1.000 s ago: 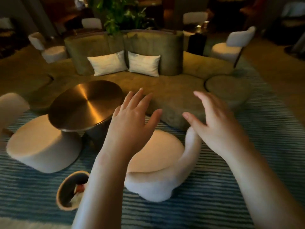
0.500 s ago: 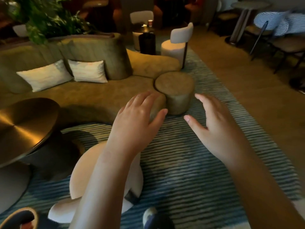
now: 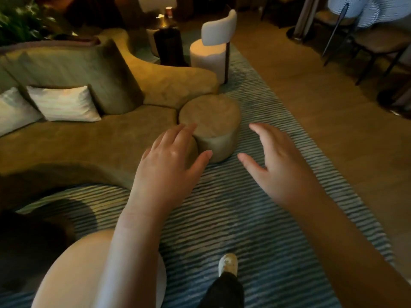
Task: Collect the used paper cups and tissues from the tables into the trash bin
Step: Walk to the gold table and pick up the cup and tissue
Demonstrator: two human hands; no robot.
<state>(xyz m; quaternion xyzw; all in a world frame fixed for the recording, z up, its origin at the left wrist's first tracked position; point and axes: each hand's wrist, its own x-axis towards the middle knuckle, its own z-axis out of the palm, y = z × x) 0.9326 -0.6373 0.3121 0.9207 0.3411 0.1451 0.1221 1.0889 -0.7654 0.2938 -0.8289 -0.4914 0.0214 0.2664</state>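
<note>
- Since half a second ago the view has swung further right and forward: the round brass table and the trash bin have dropped out of frame, and the olive pouf [image 3: 211, 116] now sits mid-frame.
- A pale shoe [image 3: 228, 263] has come in at the bottom, on the striped rug [image 3: 222, 218].
- Left hand [image 3: 171, 161]: palm down, fingers spread and relaxed, thumb out. Grip wide open, holding nothing. It overlaps the pouf's near left side in view; cannot tell if it touches.
- Right hand [image 3: 282, 167]: same pose, fingers forward, thumb pointing in. Grip open and holding nothing, over the rug, well apart from the left.
- Paper cup [image 3: 169, 11]: upright at the far edge of the small dark table [image 3: 169, 47], far off at top centre. Blurred.
- Tissue [image 3: 159, 16]: white crumple just left of the cup on the same table top.
- White chair [image 3: 213, 52] stands just right of that table.
- Olive sofa [image 3: 89, 143] runs along the left with white cushions [image 3: 64, 103].
- A pale round seat [image 3: 73, 274] sits at bottom left, under the left forearm.
</note>
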